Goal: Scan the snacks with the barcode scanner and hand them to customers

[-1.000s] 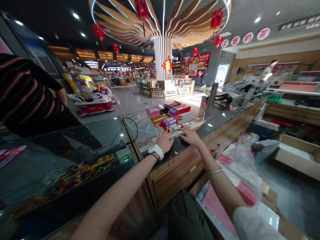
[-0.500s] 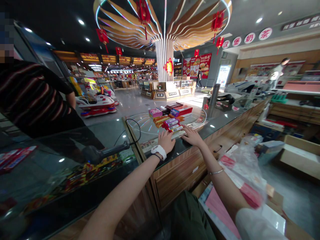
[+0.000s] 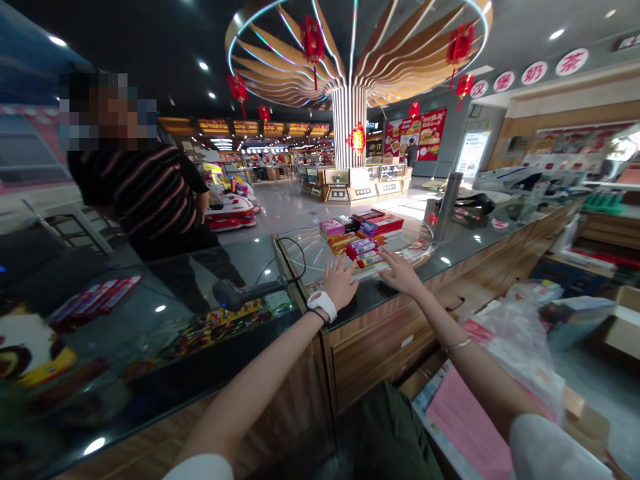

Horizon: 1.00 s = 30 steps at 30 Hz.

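Observation:
On the glass counter ahead lies a cluster of small snack packs, with purple and red wrapped rolls [image 3: 363,249] at its near edge. My left hand [image 3: 341,283], wearing a white watch, is just short of the rolls with its fingers spread and nothing in it. To the right of the rolls, my right hand [image 3: 400,272] has its fingers stretched out toward them, also holding nothing. Whether either set of fingertips touches the packs I cannot tell. Behind the rolls sit orange packs [image 3: 343,241], a pink box [image 3: 331,228] and red boxes [image 3: 387,223].
A dark handheld scanner [image 3: 240,292] with a cable rests on the glass at left. Beyond the counter stands a person in a striped shirt [image 3: 150,190]. At right, a metal post [image 3: 450,200] rises from the counter; a plastic bag [image 3: 520,333] and cardboard box [image 3: 625,327] lie below.
The view has swung left, so the counter and packs appear farther right and more of the striped-shirt person shows. My left fingers are spread wider, and both hands remain by the packs.

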Each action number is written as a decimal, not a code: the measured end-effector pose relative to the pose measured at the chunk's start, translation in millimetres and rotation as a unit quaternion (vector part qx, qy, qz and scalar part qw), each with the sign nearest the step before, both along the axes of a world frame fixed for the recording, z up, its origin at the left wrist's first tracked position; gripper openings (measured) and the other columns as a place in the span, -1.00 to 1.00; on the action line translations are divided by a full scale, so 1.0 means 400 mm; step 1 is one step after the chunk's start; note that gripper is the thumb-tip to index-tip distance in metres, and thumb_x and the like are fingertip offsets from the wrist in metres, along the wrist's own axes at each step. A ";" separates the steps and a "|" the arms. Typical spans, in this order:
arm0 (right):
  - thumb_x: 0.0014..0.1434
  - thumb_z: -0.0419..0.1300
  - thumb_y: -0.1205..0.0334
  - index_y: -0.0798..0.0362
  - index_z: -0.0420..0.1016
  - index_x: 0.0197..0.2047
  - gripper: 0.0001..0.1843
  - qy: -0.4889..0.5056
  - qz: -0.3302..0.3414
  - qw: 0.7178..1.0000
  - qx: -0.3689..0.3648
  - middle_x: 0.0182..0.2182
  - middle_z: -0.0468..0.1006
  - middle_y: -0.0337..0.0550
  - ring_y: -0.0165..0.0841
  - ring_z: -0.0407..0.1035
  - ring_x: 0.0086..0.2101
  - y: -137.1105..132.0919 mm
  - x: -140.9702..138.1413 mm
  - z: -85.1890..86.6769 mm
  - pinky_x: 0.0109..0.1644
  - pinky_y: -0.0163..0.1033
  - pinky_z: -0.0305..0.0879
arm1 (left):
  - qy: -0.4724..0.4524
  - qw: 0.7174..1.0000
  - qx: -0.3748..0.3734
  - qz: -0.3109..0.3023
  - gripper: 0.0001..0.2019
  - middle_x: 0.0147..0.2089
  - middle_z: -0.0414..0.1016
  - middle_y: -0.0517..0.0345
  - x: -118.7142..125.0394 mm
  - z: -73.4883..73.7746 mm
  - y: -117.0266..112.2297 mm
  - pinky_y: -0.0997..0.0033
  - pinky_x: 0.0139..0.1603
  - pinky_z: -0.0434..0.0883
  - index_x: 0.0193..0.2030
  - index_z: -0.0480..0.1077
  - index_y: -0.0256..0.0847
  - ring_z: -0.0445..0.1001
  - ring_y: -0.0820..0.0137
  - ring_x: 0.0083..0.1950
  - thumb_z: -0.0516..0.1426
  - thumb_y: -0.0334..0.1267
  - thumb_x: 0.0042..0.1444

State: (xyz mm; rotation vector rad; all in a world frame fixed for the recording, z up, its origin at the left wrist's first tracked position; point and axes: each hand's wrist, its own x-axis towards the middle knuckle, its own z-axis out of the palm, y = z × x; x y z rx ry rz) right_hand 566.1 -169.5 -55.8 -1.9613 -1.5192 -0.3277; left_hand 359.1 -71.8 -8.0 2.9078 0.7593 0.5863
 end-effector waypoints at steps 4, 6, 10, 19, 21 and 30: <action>0.23 0.14 0.10 -0.06 0.22 0.36 -0.37 -0.002 0.096 0.995 0.039 0.35 0.24 -0.01 -0.08 0.11 0.33 0.028 -0.088 0.044 0.39 0.19 0.02 | -0.018 1.000 0.007 0.022 -0.45 0.51 0.01 -0.03 -0.100 0.026 -0.004 -0.13 0.50 -0.11 0.39 0.19 -0.12 -0.08 0.09 0.53 0.08 -0.22 0.26; 0.23 0.14 0.10 -0.07 0.20 0.37 -0.36 0.001 0.157 0.986 0.051 0.36 0.23 -0.03 -0.11 0.12 0.33 0.050 -0.152 0.069 0.39 0.14 0.06 | -0.035 0.998 0.010 0.047 -0.47 0.50 0.04 0.01 -0.158 0.038 0.000 -0.11 0.50 -0.11 0.38 0.20 -0.07 -0.05 0.12 0.53 0.08 -0.20 0.27; 0.24 0.15 0.11 -0.05 0.19 0.37 -0.36 0.007 0.246 0.968 0.056 0.34 0.26 0.00 -0.11 0.13 0.33 0.104 -0.290 0.111 0.39 0.17 0.05 | -0.048 0.993 0.019 0.107 -0.49 0.49 0.09 0.04 -0.288 0.062 0.019 -0.12 0.49 -0.07 0.37 0.21 -0.05 0.00 0.14 0.51 0.06 -0.17 0.28; 0.23 0.15 0.24 -0.02 0.18 0.36 -0.36 0.019 0.429 0.901 0.058 0.31 0.30 0.01 -0.19 0.20 0.29 0.236 -0.616 0.153 0.38 0.08 0.12 | -0.088 0.960 0.045 0.262 -0.55 0.44 0.19 0.00 -0.604 0.078 0.051 -0.10 0.49 -0.04 0.29 0.28 -0.12 0.09 0.15 0.48 0.05 -0.19 0.28; 0.24 0.13 0.26 -0.01 0.19 0.35 -0.38 0.019 0.463 0.884 0.054 0.30 0.30 0.03 -0.20 0.20 0.29 0.263 -0.690 0.152 0.39 0.07 0.12 | -0.095 0.950 0.053 0.293 -0.56 0.43 0.21 0.00 -0.668 0.072 0.049 -0.10 0.49 -0.03 0.29 0.28 -0.12 0.10 0.15 0.48 0.04 -0.18 0.28; 0.15 0.18 0.34 0.07 0.26 0.27 -0.40 0.050 0.539 0.841 0.021 0.27 0.33 0.08 -0.19 0.22 0.27 0.391 -0.981 0.127 0.39 0.01 0.10 | -0.126 0.896 0.078 0.419 -0.59 0.41 0.23 -0.03 -0.926 0.041 0.047 -0.09 0.48 -0.03 0.24 0.31 -0.14 0.14 0.14 0.45 0.07 -0.22 0.25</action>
